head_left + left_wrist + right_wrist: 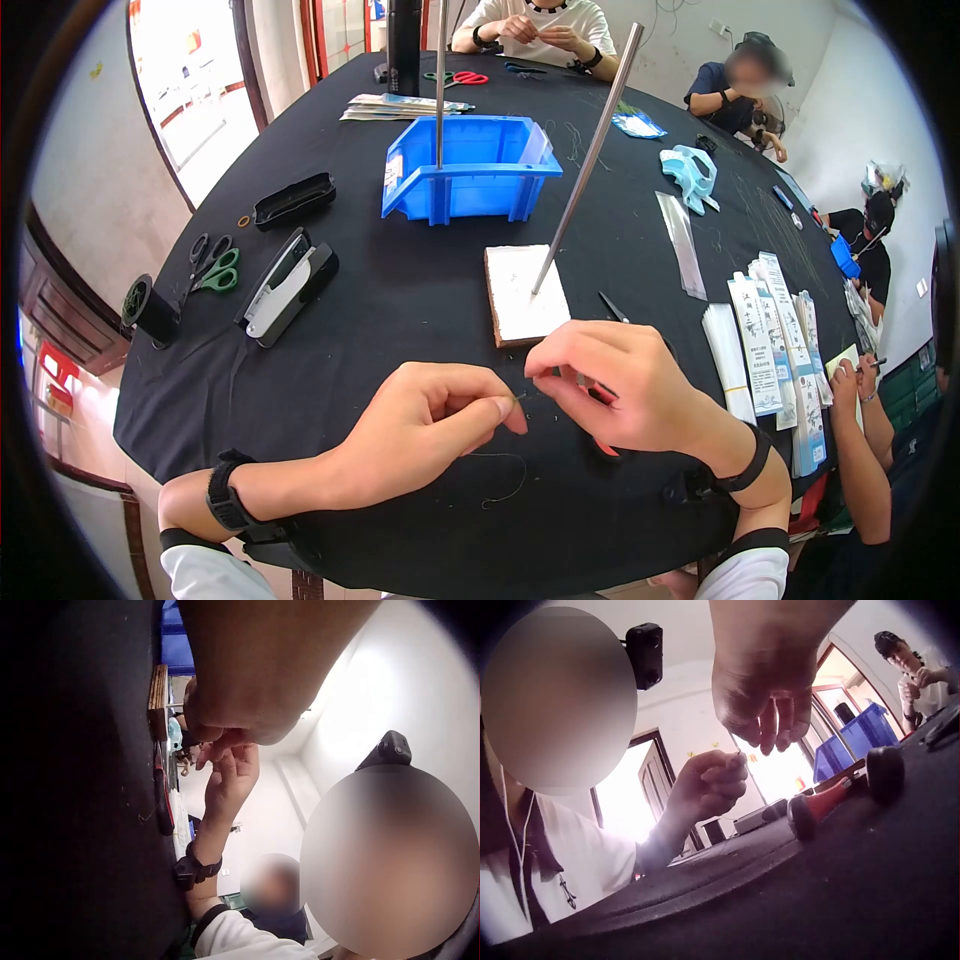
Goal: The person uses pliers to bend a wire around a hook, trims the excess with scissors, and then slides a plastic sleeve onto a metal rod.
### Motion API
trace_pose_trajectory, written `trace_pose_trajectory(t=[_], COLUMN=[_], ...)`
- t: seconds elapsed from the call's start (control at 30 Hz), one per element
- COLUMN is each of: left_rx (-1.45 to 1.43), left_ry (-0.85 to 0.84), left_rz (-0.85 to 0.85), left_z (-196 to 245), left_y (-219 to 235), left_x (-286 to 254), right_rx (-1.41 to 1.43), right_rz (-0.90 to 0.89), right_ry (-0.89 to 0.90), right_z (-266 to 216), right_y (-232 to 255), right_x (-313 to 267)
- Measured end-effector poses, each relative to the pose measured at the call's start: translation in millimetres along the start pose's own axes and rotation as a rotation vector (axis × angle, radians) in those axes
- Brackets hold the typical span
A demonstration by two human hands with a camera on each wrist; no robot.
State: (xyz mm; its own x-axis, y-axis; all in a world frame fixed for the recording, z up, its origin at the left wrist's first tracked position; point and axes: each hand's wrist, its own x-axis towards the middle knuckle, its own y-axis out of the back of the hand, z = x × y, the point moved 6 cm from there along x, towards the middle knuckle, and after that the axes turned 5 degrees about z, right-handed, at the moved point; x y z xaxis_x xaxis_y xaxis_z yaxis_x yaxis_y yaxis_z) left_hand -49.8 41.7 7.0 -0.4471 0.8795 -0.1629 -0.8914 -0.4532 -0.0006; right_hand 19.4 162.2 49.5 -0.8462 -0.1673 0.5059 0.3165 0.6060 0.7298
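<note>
My left hand [430,415] pinches a fine thread [521,397] between thumb and forefinger, above the front of the table. Opposite it, my right hand [625,385] is bent, its thumb and forefinger tips pinching at the thread close to the left fingertips. In the right wrist view the left hand [712,784] shows the thin end poking up from its fingertips. A loose curl of thread [524,472] hangs or lies below the hands. Partly hidden under my right hand is a tool with red handles [606,450] and a dark pointed tip [613,306].
Ahead stands a white-topped block [520,290] with an upright metal rod [590,160]; behind is a blue bin [470,205]. To the left are a stapler [288,290], green-handled scissors [218,272] and a spool [150,312]. Printed packets [770,340] lie right. Other people sit around the table.
</note>
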Motion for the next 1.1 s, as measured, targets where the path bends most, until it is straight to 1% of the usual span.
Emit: trace_pose_trajectory(t=[0.1,0.2,0.3,0.4,0.5,0.57,0.7,0.8,0.9,0.97,1.0,1.07,1.1], left_rx=[0.040,0.092,0.129,0.166,0.179,0.190,0.302,0.335,0.333,0.327,0.281,0.191,0.141], left_ry=[-0.034,-0.073,-0.108,-0.108,-0.091,-0.072,-0.171,-0.201,-0.202,-0.211,-0.223,-0.246,-0.220], left_rz=[0.033,0.076,0.084,0.061,0.049,0.041,0.096,0.129,0.133,0.140,0.162,0.213,0.212], left_z=[1.1,0.4,-0.4,0.5,-0.1,0.8,7.2,7.9,5.2,4.0,2.6,-0.6,-0.9], left_y=[1.7,2.8,2.2,1.1,0.0,-1.1,-3.2,-2.4,-2.8,-3.1,-1.6,2.5,3.5], left_x=[-0.3,-1.2,-1.7,-3.1,-4.0,-5.1,-8.3,-8.7,-6.1,-4.6,-3.8,-2.6,-3.1], right_rx=[0.131,0.120,-0.020,-0.111,-0.106,-0.118,-0.219,-0.285,-0.319,-0.293,-0.278,-0.317,-0.333], right_rz=[0.001,0.017,0.061,0.109,0.128,0.104,0.048,0.115,0.134,0.162,0.175,0.126,0.101], right_ry=[-0.085,-0.086,0.091,0.197,0.191,0.235,0.287,0.340,0.343,0.284,0.256,0.039,-0.067], right_z=[0.1,0.7,-10.6,-18.3,-16.4,-18.6,-22.8,-28.9,-28.6,-27.7,-27.6,-15.3,-9.2], right_y=[1.1,0.6,3.8,0.6,-1.5,-1.7,-3.5,-5.2,-7.1,-3.8,-1.8,2.1,6.0], right_x=[1.6,0.6,2.7,-1.4,-4.8,-4.5,-8.2,-10.4,-10.9,-7.5,-5.6,-4.3,-5.5])
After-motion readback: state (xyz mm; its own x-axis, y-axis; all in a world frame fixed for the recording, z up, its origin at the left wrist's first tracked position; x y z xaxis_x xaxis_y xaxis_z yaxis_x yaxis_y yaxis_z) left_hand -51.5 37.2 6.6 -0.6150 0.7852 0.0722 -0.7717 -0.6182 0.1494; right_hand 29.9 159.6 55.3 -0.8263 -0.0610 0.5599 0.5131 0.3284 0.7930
